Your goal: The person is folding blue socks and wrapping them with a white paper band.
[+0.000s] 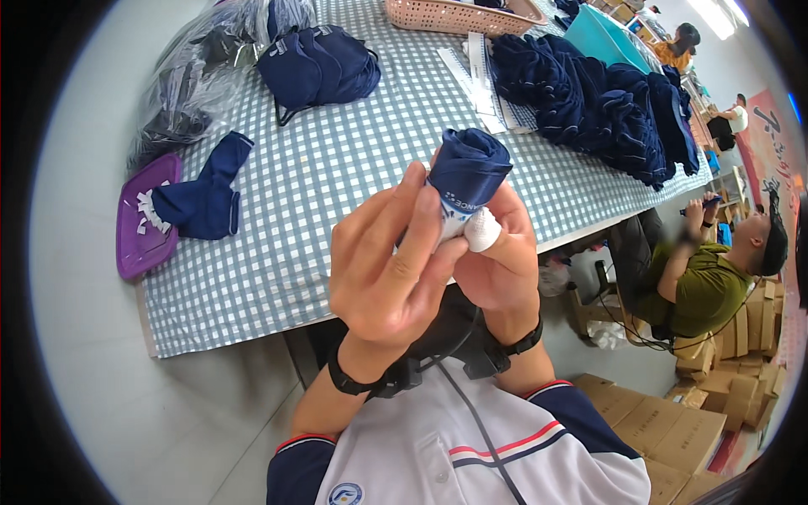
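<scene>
Both my hands hold a rolled-up navy sock (470, 172) with a white band, raised close to the camera. My left hand (391, 261) wraps around the roll from the left, fingers curled over its lower part. My right hand (502, 252) grips it from the right; its thumb wears a white finger cot. A loose navy sock pair (204, 198) lies flat on the checked tablecloth (337, 160) at the left. Both wrists carry black straps.
A purple tray (143, 220) with white paper bits sits at the table's left edge. Navy sock piles (606, 105), a bundle (320, 63), a plastic bag (189, 80), a beige basket (459, 14) and paper strips (480, 76) lie farther back. A seated person (707, 278) and cardboard boxes (656, 429) are at right.
</scene>
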A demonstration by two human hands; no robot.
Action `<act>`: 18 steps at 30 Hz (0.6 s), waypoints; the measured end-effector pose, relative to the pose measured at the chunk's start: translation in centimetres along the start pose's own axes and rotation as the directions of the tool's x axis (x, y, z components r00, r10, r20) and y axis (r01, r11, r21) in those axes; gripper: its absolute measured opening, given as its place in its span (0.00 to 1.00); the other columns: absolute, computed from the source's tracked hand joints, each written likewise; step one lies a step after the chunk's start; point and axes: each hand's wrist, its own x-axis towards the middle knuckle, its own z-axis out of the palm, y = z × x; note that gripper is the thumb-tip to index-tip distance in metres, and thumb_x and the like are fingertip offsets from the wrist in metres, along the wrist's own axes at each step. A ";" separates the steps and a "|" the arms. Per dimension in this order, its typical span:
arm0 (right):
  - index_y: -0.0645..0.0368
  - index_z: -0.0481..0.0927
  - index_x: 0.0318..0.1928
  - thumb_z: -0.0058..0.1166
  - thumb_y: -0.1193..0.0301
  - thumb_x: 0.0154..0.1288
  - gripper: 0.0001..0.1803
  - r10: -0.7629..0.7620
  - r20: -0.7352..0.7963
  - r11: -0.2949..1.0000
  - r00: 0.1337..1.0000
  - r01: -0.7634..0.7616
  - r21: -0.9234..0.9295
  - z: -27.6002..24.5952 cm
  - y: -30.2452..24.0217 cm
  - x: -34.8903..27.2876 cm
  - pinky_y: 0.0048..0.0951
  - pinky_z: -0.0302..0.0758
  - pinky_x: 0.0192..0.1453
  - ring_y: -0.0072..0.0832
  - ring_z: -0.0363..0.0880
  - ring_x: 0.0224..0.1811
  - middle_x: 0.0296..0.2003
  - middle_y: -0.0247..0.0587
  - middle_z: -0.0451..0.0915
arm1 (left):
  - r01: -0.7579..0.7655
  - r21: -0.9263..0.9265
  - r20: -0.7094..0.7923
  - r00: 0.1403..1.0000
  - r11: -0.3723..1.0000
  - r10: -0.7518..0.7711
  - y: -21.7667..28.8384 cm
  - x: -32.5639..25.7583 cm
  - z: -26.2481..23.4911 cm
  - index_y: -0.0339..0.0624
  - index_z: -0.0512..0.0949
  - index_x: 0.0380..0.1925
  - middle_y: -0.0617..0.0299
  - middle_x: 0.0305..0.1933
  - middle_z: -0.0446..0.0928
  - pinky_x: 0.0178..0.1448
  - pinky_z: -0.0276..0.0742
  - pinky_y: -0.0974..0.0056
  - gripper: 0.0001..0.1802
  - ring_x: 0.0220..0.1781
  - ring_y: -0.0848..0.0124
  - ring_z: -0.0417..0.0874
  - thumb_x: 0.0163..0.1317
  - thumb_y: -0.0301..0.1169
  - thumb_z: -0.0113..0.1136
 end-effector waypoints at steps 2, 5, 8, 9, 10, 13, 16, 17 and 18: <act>0.67 0.64 0.71 0.62 0.74 0.67 0.35 0.003 0.001 1.000 1.000 -0.003 0.027 -0.2 0.4 0.1 0.37 0.74 0.68 0.33 0.77 0.64 0.63 0.46 0.76 | -0.041 0.049 0.006 0.999 0.998 0.041 -0.2 -0.1 -0.2 0.38 0.85 0.53 0.44 0.58 0.84 0.52 0.78 0.61 0.24 0.52 0.56 0.85 0.55 0.29 0.76; 0.66 0.63 0.72 0.61 0.75 0.68 0.35 0.006 -0.020 0.999 1.000 -0.005 0.054 -0.1 0.4 0.1 0.38 0.75 0.68 0.34 0.77 0.64 0.63 0.46 0.75 | -0.062 0.047 0.094 0.994 0.997 0.058 -0.1 0.2 -0.7 0.36 0.82 0.57 0.40 0.61 0.82 0.61 0.78 0.55 0.23 0.59 0.48 0.82 0.61 0.28 0.70; 0.64 0.62 0.72 0.61 0.76 0.68 0.35 -0.015 -0.104 1.000 0.994 0.015 0.005 0.8 -0.3 -0.2 0.38 0.76 0.67 0.34 0.77 0.65 0.63 0.47 0.75 | -0.061 -0.021 0.101 0.993 0.998 0.063 -0.1 0.9 0.0 0.37 0.83 0.56 0.42 0.61 0.81 0.61 0.79 0.54 0.21 0.62 0.49 0.81 0.63 0.27 0.68; 0.64 0.61 0.72 0.61 0.77 0.68 0.36 -0.027 -0.155 0.999 0.988 0.021 -0.039 1.2 -0.6 -0.2 0.38 0.77 0.67 0.35 0.77 0.65 0.63 0.47 0.75 | -0.014 -0.031 0.097 0.995 0.999 0.017 0.0 1.3 -0.2 0.39 0.85 0.53 0.44 0.61 0.82 0.63 0.76 0.54 0.19 0.62 0.50 0.80 0.61 0.27 0.69; 0.62 0.61 0.72 0.61 0.78 0.68 0.35 0.000 -0.190 0.999 0.982 -0.007 -0.036 0.4 0.0 -0.3 0.38 0.78 0.66 0.36 0.78 0.64 0.63 0.47 0.76 | 0.029 -0.074 0.092 0.996 0.997 -0.022 0.1 1.3 0.0 0.40 0.86 0.50 0.46 0.60 0.82 0.64 0.74 0.54 0.16 0.62 0.51 0.80 0.60 0.28 0.71; 0.53 0.64 0.64 0.62 0.79 0.67 0.29 -0.055 -0.217 0.998 0.975 0.061 0.019 -0.3 2.0 -0.1 0.29 0.82 0.52 0.23 0.81 0.52 0.51 0.37 0.79 | 0.140 -0.137 0.149 0.982 0.981 -0.119 -0.6 1.4 -1.0 0.35 0.86 0.45 0.45 0.59 0.82 0.66 0.74 0.49 0.10 0.59 0.50 0.80 0.65 0.25 0.66; 0.56 0.67 0.57 0.65 0.77 0.66 0.24 -0.124 -0.131 0.992 0.984 0.122 -0.026 1.1 2.7 0.4 0.24 0.76 0.54 0.19 0.78 0.52 0.48 0.33 0.79 | 0.423 -0.239 0.064 0.905 0.874 -0.420 -2.1 0.0 -2.7 0.30 0.81 0.44 0.39 0.61 0.79 0.66 0.74 0.48 0.09 0.59 0.51 0.80 0.70 0.27 0.60; 0.56 0.67 0.56 0.65 0.77 0.66 0.23 -0.163 -0.112 0.986 0.980 0.158 -0.052 1.2 2.5 0.3 0.24 0.75 0.56 0.19 0.77 0.53 0.47 0.32 0.79 | 0.398 -0.284 0.071 0.916 0.872 -0.395 -2.2 0.0 -2.3 0.30 0.81 0.44 0.39 0.61 0.79 0.66 0.74 0.48 0.09 0.59 0.51 0.80 0.70 0.27 0.60; 0.57 0.68 0.56 0.65 0.77 0.67 0.23 -0.175 -0.103 0.984 0.979 0.172 -0.042 1.2 2.3 0.0 0.24 0.75 0.55 0.19 0.77 0.53 0.47 0.33 0.79 | 0.350 -0.249 0.068 0.936 0.903 -0.344 -2.2 0.1 -2.2 0.31 0.82 0.46 0.44 0.57 0.80 0.65 0.75 0.51 0.09 0.57 0.55 0.81 0.69 0.23 0.60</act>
